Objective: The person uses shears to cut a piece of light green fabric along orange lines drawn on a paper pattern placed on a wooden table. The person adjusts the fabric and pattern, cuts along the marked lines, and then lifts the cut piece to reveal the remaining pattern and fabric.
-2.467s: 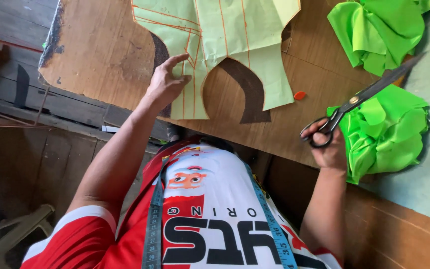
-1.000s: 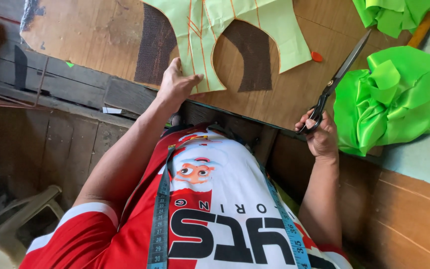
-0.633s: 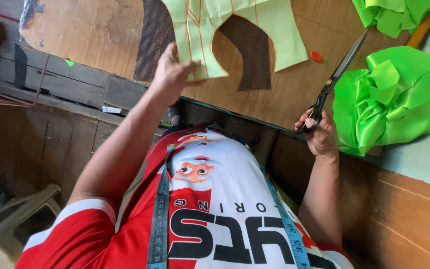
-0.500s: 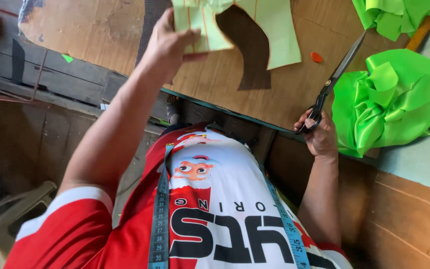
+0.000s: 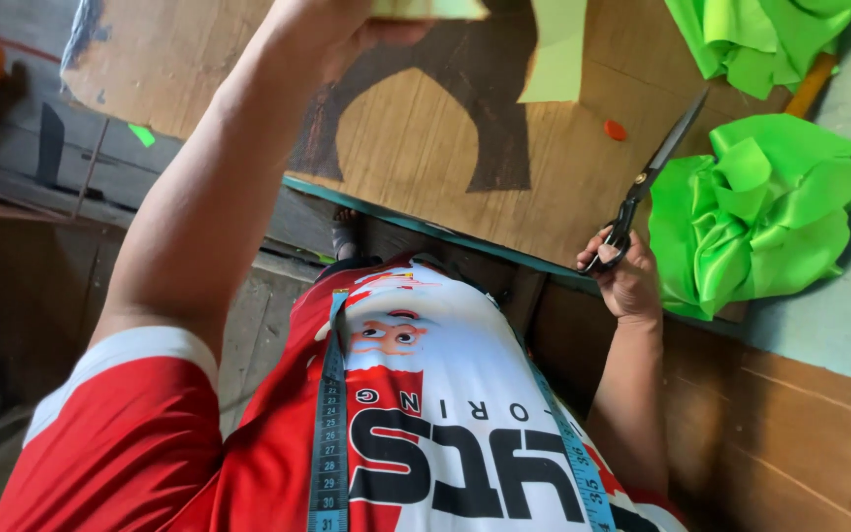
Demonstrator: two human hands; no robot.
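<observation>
Scissors [image 5: 647,182] sit in your right hand [image 5: 627,281], fingers clamped through the handles, blades pointing to 1 o'clock over the counter [image 5: 425,148]. Your left hand [image 5: 332,25], at 12 o'clock, pinches the pale pattern [image 5: 554,49] off the board; lift it evenly so it doesn't crease. Crumpled green fabric [image 5: 760,217] crowds 3 o'clock, just beside the blades.

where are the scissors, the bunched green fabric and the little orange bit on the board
scissors [image 5: 654,169], head view, on the blades just above the pivot.
bunched green fabric [image 5: 762,212], head view, on the middle of the crumpled pile.
orange bit [image 5: 616,129], head view, on its centre, lying on the wooden board.
</observation>
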